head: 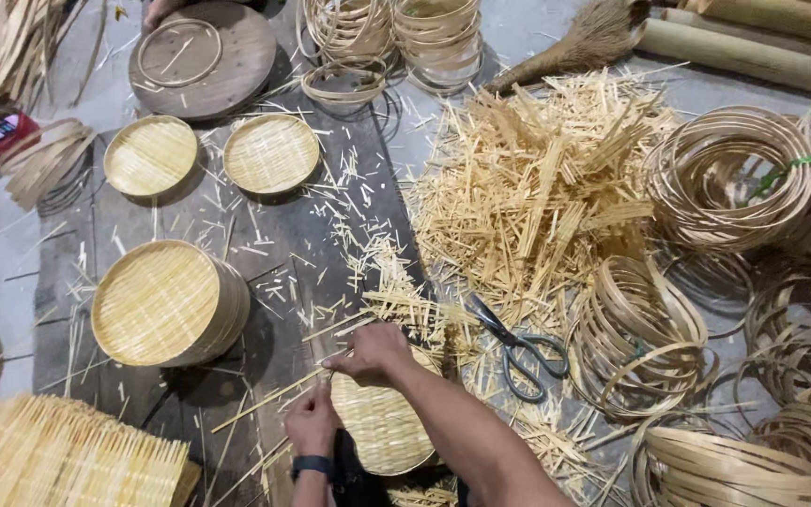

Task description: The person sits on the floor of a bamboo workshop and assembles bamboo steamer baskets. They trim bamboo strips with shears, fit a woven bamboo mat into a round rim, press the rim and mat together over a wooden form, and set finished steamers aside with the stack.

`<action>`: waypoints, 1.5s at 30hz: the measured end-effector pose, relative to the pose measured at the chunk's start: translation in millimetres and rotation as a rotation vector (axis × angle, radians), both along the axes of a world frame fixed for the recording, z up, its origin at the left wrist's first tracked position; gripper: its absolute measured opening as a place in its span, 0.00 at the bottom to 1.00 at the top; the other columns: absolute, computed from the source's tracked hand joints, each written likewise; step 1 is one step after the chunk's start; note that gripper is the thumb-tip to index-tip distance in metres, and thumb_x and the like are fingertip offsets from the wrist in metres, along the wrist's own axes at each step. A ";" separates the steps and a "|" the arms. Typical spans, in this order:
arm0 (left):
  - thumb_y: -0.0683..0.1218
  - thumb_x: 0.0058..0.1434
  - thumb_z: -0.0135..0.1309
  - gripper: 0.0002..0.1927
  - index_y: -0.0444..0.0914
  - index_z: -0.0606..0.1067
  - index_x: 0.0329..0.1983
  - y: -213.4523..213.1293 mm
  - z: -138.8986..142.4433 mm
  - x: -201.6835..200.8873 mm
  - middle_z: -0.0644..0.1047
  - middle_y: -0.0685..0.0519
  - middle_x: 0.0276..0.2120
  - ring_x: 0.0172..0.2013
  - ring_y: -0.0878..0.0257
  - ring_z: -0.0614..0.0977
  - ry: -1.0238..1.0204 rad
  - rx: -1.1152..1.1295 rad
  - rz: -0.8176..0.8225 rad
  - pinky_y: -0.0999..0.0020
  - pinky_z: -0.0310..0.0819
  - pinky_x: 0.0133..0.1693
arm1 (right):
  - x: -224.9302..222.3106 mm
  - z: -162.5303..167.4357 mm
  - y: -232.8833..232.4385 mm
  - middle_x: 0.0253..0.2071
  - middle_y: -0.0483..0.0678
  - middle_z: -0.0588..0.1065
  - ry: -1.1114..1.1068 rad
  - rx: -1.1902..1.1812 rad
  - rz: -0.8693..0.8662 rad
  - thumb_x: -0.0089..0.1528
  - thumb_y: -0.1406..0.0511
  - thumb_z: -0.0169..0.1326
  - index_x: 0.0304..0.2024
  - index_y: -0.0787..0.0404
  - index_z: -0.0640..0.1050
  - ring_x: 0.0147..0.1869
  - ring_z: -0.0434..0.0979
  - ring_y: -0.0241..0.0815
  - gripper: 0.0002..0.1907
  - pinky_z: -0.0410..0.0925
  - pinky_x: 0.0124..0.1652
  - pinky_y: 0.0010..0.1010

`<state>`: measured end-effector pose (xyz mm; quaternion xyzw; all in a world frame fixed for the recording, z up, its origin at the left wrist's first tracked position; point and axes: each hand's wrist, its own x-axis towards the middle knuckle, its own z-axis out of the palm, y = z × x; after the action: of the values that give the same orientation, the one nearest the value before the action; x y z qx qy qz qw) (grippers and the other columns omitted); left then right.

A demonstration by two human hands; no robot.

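Round pale woven bamboo tray [382, 422] | light, stiff (brittle edge), gripped at rim | left hand [313, 424], right hand [373, 352] pinching thin bamboo strip [269, 400] | left of grey-handled scissors [515, 345]

I saw a grey concrete floor [527, 28] under even light, a dark wooden board [265, 263] laid across its middle.
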<state>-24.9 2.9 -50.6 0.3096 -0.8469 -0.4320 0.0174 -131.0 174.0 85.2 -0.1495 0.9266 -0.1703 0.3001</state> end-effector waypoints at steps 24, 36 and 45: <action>0.41 0.56 0.58 0.02 0.41 0.76 0.30 69.4 124.9 82.1 0.74 0.48 0.33 0.42 0.51 0.77 0.025 -0.621 -1.268 0.54 0.71 0.48 | 150.5 -6.5 282.9 0.52 0.54 0.79 -0.202 0.055 -0.383 0.66 0.51 0.52 0.53 0.60 0.79 0.54 0.81 0.47 0.23 0.73 0.56 0.41; 0.74 0.35 0.67 0.64 0.45 0.55 0.71 62.4 72.5 93.8 0.62 0.38 0.65 0.64 0.40 0.63 -0.108 -0.645 -0.694 0.35 0.51 0.61 | 124.2 -96.6 268.2 0.45 0.62 0.78 -0.225 0.040 -0.687 0.57 0.72 0.58 0.56 0.67 0.70 0.46 0.84 0.55 0.25 0.77 0.45 0.43; 0.72 0.43 0.66 0.60 0.44 0.53 0.73 69.9 74.4 19.3 0.64 0.38 0.60 0.61 0.41 0.65 -0.148 -0.582 -0.655 0.36 0.53 0.63 | 188.7 -130.8 293.7 0.29 0.47 0.73 -0.281 -0.179 -0.638 0.52 0.48 0.72 0.32 0.63 0.76 0.32 0.69 0.41 0.28 0.66 0.34 0.35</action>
<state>-5.6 72.8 23.8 0.0370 -0.9856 -0.1349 -0.0946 57.7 467.7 -45.6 0.1465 0.8576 -0.3550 0.3421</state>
